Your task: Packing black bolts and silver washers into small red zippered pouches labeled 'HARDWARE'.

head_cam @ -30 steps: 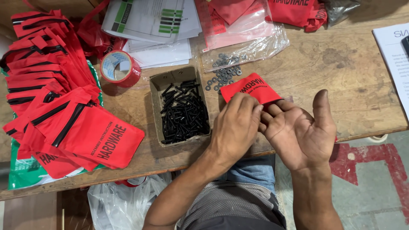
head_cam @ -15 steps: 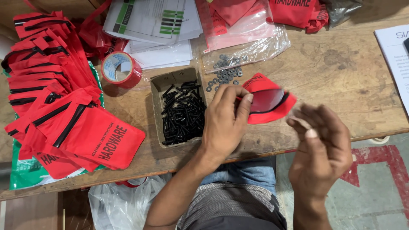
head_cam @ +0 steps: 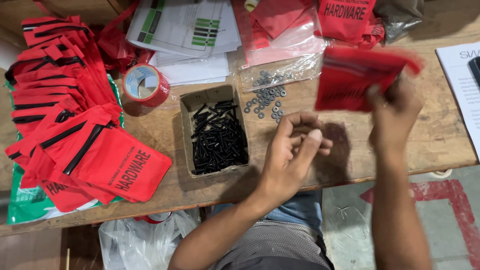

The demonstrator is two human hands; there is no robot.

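Right hand: the right hand (head_cam: 395, 107) gripped a blurred red zippered fabric pouch (head_cam: 357, 80), raised above the wooden worktop (head_cam: 430, 135).
Left hand: the left hand (head_cam: 295, 145) was loosely curled, fingers bent inward; whether it held small parts could not be told.
Nearby: an open cardboard box of black screws (head_cam: 216, 132) sat just left of it, and loose grey metal washers (head_cam: 267, 97) lay beside a clear plastic bag (head_cam: 280, 72).
Stack: a pile of red pouches (head_cam: 75, 120) lay at far left.
Risk: judging by the blur, a swinging pouch could scatter washers, and anything cupped in the curled hand could drop off the worktop edge.
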